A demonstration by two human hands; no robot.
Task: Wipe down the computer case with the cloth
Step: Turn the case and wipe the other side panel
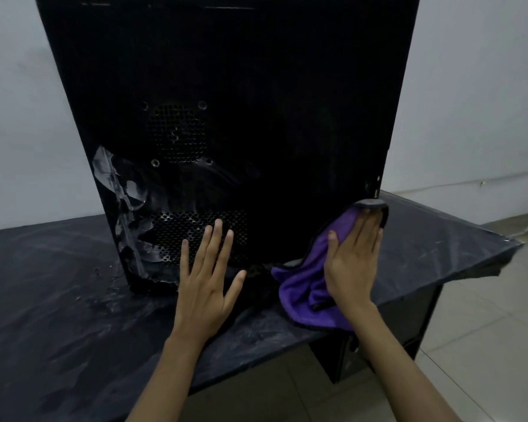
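A tall black computer case (256,86) stands upright on a table, its side panel with two perforated vents facing me. Torn clear film clings to the panel's lower left. My left hand (206,278) lies flat with spread straight fingers against the lower vent. My right hand (352,257) presses a purple cloth (302,293) with a grey edge flat against the case's lower right corner, fingers straight. The cloth hangs down over the table's front edge.
The table (58,300) is covered with a black, streaked plastic sheet; its right corner (512,243) juts out. A white wall is behind, and pale floor tiles (485,330) lie to the right and below. A dark cabinet (387,339) sits under the table.
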